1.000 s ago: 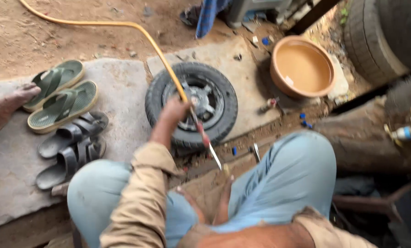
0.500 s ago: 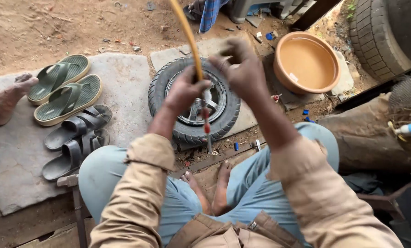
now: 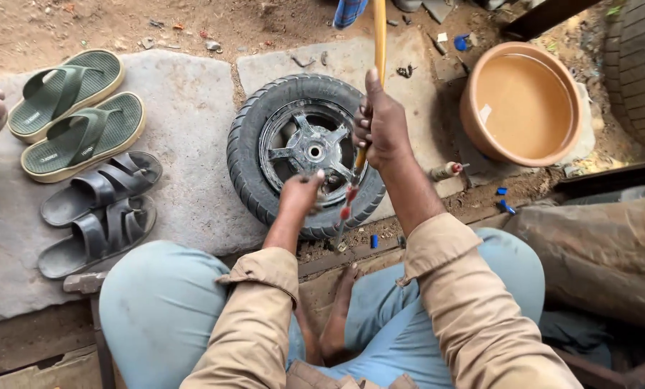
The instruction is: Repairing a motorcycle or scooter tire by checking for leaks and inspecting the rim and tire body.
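Currently R hand (image 3: pixel 381 124) closed round yellow hose (image 3: pixel 379 43), held upright so its lower end drops toward the rim. L hand (image 3: pixel 302 194) pinched shut on hose's red-tipped nozzle (image 3: pixel 345 209), at rim of small tyre (image 3: pixel 304 153) — prob. to steady it. Tyre lies flat on grey stone slab (image 3: pixel 193 130), just ahead of knees. Surroundings: dirt ground, sandals (image 3: pixel 95 212) to L, water-filled orange basin (image 3: pixel 524 101) to R.

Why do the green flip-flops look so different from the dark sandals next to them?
The green flip-flops have one Y-shaped toe strap each and pale cream edges; the dark sandals have several wide straps across and are dark grey all over. The green flip-flops lie farther from the person's knees, the dark sandals closer. Both pairs lie side by side on the stone slab.
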